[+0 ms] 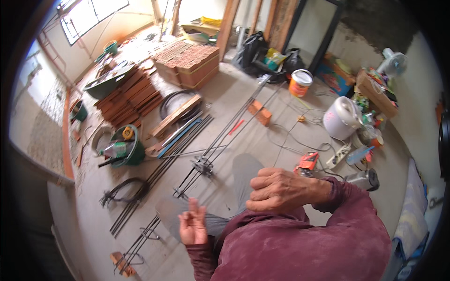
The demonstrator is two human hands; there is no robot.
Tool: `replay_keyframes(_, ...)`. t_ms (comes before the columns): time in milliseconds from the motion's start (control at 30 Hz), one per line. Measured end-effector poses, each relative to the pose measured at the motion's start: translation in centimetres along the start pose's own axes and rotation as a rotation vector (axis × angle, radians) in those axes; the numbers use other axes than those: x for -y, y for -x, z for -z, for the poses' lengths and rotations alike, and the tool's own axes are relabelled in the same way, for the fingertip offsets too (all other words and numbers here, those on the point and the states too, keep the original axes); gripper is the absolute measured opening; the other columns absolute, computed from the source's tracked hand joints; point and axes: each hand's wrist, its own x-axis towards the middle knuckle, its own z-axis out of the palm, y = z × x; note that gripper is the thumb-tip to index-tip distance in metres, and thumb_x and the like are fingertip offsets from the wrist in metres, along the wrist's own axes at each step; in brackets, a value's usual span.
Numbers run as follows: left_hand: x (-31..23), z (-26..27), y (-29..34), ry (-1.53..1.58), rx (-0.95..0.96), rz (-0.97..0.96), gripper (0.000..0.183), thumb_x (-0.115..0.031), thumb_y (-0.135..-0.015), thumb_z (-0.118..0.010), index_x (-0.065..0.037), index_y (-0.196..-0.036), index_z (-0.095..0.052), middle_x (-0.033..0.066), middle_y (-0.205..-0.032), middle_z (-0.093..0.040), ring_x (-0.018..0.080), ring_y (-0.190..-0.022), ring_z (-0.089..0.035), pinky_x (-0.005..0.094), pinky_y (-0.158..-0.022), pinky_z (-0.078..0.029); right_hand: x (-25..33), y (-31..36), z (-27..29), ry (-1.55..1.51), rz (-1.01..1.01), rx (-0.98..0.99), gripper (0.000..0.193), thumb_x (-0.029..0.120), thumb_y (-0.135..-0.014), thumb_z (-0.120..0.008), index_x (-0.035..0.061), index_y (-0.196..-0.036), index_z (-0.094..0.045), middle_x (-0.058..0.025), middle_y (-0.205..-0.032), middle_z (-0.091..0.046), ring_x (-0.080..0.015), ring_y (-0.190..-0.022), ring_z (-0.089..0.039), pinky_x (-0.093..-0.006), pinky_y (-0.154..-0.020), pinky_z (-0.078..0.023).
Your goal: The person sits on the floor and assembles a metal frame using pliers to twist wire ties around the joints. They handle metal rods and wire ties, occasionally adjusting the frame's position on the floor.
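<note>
My left hand [193, 224] is raised over my left thigh, palm up, its fingers apart and somewhat curled, with nothing visible in it. In front of my chest my right hand [274, 189] is closed, back of the hand up; whatever it may hold is hidden. Ahead of my knees lie long steel bars [234, 122], propped off the floor on a hollow brick [260, 113] at the far end and a broken brick [123, 263] at the near end. A cluster of bent steel stirrups [202, 165] sits on these bars near my knees.
More loose rods [171, 157] and a coil of tie wire [129, 192] lie to the left, beside a green bucket [133, 152] of tools. Stacked bricks [187, 63] stand farther back. To the right are cables, a power strip [338, 156], a steel flask [363, 180] and a white water jug [342, 117].
</note>
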Motion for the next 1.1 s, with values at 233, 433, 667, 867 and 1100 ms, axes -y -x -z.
replay_keyframes(233, -9.8, -2.4, -6.5, -0.005, 0.111, -0.228, 0.025, -0.028, -0.098, -0.045, -0.004, -0.098, -0.050, 0.0015, -0.084, -0.049, 0.0067, -0.055, -0.029, 0.0189, -0.039, -0.022, 1.9, -0.1, -0.7, -0.023, -0.093, 0.214, 0.009, 0.013, -0.072, -0.059, 0.0096, -0.069, -0.050, 0.0007, -0.060, -0.048, -0.0158, -0.071, -0.053, -0.0295, -0.057, -0.046)
replay_keyframes(433, -19.1, -8.2, -9.0, -0.009, 0.589, -0.240, 0.014, -0.005, -0.096, -0.042, -0.007, -0.082, -0.042, -0.0009, -0.070, -0.033, 0.0076, -0.055, -0.028, 0.0219, -0.043, -0.026, -0.8, -4.4, 0.0, 0.187, -0.257, -0.214, 0.013, 0.000, -0.067, -0.057, 0.0073, -0.076, -0.052, -0.0050, -0.063, -0.048, -0.0230, -0.060, -0.055, -0.0357, -0.052, -0.046)
replay_keyframes(667, -22.5, -17.3, -8.6, 0.117, 0.849, -0.184, 0.019, 0.000, -0.094, -0.038, -0.009, -0.077, -0.040, -0.0016, -0.064, -0.035, 0.0069, -0.049, -0.031, 0.0216, -0.041, -0.024, -2.8, -7.0, -1.7, -0.615, -0.302, 0.666, 0.011, 0.006, -0.074, -0.056, 0.0032, -0.084, -0.055, -0.0183, -0.072, -0.058, -0.0329, -0.066, -0.058, -0.0427, -0.059, -0.044)
replay_keyframes(867, -20.3, -14.8, -10.5, 0.186, 0.749, -0.123, 0.019, 0.003, -0.092, -0.040, -0.009, -0.077, -0.039, -0.0018, -0.063, -0.035, 0.0094, -0.051, -0.036, 0.0224, -0.043, -0.038, -9.1, -7.2, 1.5, 0.250, -0.533, -0.290, 0.017, 0.003, -0.079, -0.053, 0.0040, -0.095, -0.059, -0.0162, -0.078, -0.061, -0.0329, -0.069, -0.059, -0.0385, -0.061, -0.046)
replay_keyframes(1100, -23.9, -15.8, -14.6, 0.017, 0.731, -0.189, 0.019, 0.002, -0.091, -0.038, -0.009, -0.076, -0.039, -0.0010, -0.068, -0.038, 0.0094, -0.056, -0.040, 0.0269, -0.066, -0.047, -12.0, -4.0, 4.7, -0.838, -0.370, 0.242, 0.015, 0.013, -0.085, -0.056, -0.0015, -0.089, -0.058, -0.0098, -0.070, -0.057, -0.0249, -0.072, -0.058, -0.0363, -0.065, -0.046)
